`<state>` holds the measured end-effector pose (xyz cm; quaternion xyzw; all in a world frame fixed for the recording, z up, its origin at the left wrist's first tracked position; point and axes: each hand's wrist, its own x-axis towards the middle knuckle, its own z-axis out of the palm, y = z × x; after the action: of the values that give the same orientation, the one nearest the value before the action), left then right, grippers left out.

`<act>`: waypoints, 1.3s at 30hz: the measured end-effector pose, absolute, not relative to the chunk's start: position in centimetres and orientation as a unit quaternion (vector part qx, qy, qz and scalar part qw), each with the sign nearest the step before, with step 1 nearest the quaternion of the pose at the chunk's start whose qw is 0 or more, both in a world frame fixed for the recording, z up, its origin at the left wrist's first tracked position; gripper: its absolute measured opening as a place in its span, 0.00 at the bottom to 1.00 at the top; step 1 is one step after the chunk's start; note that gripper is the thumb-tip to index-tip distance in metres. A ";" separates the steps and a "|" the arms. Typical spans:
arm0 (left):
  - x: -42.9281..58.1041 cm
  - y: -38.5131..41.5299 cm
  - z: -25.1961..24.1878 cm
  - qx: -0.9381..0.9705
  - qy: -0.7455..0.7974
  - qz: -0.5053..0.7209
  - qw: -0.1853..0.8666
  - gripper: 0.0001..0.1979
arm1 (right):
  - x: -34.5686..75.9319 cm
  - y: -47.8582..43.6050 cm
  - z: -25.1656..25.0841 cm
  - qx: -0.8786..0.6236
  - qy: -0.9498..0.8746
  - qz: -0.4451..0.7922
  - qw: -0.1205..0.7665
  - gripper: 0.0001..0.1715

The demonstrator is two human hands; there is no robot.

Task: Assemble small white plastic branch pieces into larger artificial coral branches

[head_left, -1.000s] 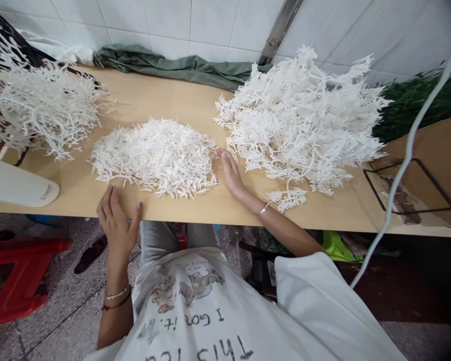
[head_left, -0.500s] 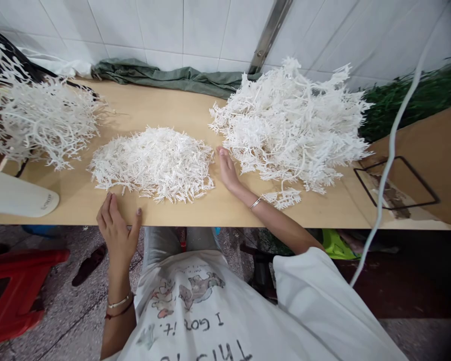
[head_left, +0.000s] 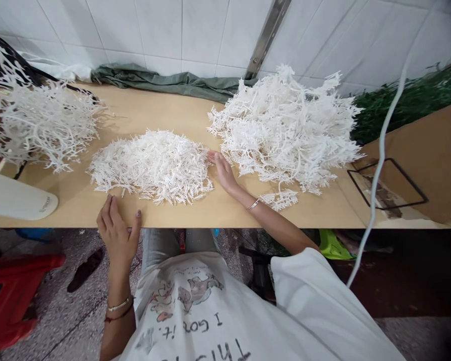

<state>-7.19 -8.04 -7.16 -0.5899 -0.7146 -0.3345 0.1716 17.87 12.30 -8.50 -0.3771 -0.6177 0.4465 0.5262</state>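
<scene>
A flat heap of small white plastic sprigs (head_left: 152, 164) lies in the middle of the wooden table (head_left: 218, 208). My left hand (head_left: 116, 229) rests open on the table's near edge just below that heap, holding nothing. My right hand (head_left: 223, 172) lies open and flat on the table, its fingertips touching the heap's right edge. Right of it rises a tall pile of white branched plastic stems (head_left: 285, 130). One loose white sprig (head_left: 283, 199) lies beside my right wrist.
Another pile of white branches (head_left: 37, 123) sits at the far left. A green cloth (head_left: 161, 80) lies along the tiled wall. Green foliage (head_left: 409, 103) and a white cable (head_left: 379, 155) are at the right; a black wire frame (head_left: 385, 183) rests there. A red stool (head_left: 11, 296) stands on the floor.
My right hand has slid slightly left, closer to the middle heap. The left hand has stayed put; the view shifted a little.
</scene>
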 end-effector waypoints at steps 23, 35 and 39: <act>-7.4 -8.1 -7.3 -0.599 -0.700 -0.344 0.180 0.35 | 30.3 9.4 -3.4 -0.693 -0.629 0.057 0.348 0.15; -7.3 -8.2 -7.3 -0.599 -0.703 -0.341 0.174 0.34 | 31.9 10.8 1.7 -0.554 -0.520 0.011 0.650 0.14; -7.1 -8.2 -7.2 -0.602 -0.702 -0.339 0.175 0.33 | 32.4 11.4 3.8 -0.489 -0.466 0.005 0.737 0.11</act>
<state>-7.11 -8.20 -7.22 -0.6015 -0.7018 -0.3389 0.1754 32.45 11.40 3.81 -0.4891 -0.4660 0.0046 0.7373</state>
